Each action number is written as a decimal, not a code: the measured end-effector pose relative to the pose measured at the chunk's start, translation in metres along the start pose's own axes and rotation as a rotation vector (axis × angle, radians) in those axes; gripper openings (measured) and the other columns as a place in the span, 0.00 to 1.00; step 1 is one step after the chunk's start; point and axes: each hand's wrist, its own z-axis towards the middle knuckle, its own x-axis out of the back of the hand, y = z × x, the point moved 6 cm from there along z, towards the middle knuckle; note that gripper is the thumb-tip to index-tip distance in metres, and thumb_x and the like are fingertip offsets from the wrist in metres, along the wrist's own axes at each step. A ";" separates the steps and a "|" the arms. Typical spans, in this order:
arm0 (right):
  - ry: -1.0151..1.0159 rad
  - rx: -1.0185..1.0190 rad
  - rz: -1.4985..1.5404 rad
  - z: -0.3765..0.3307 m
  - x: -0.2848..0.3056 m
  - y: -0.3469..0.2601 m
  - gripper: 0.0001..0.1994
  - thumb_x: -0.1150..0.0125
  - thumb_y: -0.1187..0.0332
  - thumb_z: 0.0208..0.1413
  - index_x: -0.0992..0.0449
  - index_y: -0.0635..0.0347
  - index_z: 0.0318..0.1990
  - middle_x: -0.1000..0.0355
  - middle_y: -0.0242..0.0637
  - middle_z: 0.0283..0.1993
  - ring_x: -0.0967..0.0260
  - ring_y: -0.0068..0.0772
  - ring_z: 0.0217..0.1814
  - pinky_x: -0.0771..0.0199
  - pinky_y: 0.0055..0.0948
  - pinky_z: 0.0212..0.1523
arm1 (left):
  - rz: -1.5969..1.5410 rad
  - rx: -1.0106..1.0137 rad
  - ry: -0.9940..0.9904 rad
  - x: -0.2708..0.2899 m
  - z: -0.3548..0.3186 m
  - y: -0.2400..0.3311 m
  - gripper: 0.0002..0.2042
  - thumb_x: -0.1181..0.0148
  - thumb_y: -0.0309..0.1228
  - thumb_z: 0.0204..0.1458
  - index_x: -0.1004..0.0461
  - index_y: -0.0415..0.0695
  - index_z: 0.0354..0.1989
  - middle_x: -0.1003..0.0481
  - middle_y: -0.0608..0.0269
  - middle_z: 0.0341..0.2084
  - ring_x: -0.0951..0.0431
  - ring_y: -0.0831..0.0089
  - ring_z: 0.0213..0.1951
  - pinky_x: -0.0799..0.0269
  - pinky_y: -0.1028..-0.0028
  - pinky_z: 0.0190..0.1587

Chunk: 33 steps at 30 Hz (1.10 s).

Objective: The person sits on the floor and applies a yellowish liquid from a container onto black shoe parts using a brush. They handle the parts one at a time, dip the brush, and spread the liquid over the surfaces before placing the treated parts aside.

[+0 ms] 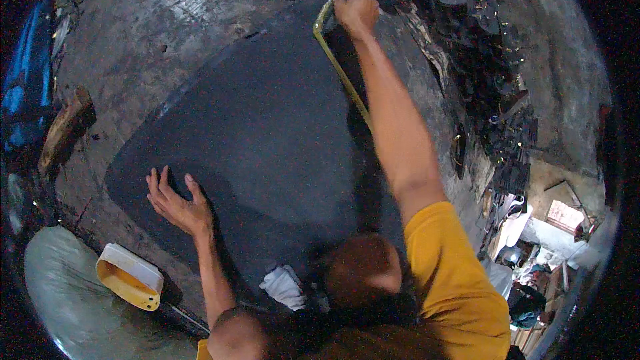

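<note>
A large dark grey sheet point(267, 113) with a rounded left corner lies on the floor in front of me. My left hand point(180, 203) rests on its left part, fingers spread, holding nothing. At the far edge of the sheet, my right hand point(359, 13) is closed around the end of a narrow yellow band point(339, 70) that looks like a measuring tape. The band bends beside the hand and runs back toward me until my right forearm hides it. A crumpled white cloth point(285, 287) lies near my knees.
A heap of black scrap pieces point(473, 47) lines the right side. At the lower left, a cut-open white and yellow plastic container point(130, 277) stands beside a grey-green sack point(60, 293). A piece of wood point(67, 130) and blue cloth point(28, 80) are at the left; clutter fills the lower right.
</note>
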 end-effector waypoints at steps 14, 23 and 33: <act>-0.381 1.322 -0.109 0.054 -0.028 0.011 0.21 0.33 0.62 0.50 0.19 0.55 0.53 0.22 0.50 0.52 0.24 0.45 0.54 0.29 0.46 0.58 | 0.048 -0.099 0.011 -0.024 0.003 0.020 0.22 0.41 0.38 0.60 0.31 0.42 0.60 0.35 0.48 0.65 0.37 0.49 0.67 0.44 0.52 0.68; -0.646 1.034 -0.133 -0.150 0.087 0.229 0.22 0.41 0.78 0.45 0.19 0.46 0.49 0.21 0.36 0.49 0.26 0.49 0.55 0.27 0.48 0.57 | -0.051 -0.337 -0.369 0.010 0.002 -0.036 0.25 0.39 0.35 0.61 0.34 0.41 0.66 0.38 0.44 0.67 0.39 0.48 0.68 0.42 0.54 0.69; -0.656 0.544 -0.018 -0.288 0.193 0.452 0.16 0.41 0.69 0.48 0.19 0.49 0.47 0.21 0.33 0.48 0.27 0.42 0.54 0.33 0.41 0.56 | 0.077 -0.159 -0.087 0.054 -0.098 -0.143 0.22 0.42 0.36 0.64 0.30 0.42 0.64 0.32 0.47 0.64 0.36 0.51 0.67 0.42 0.55 0.69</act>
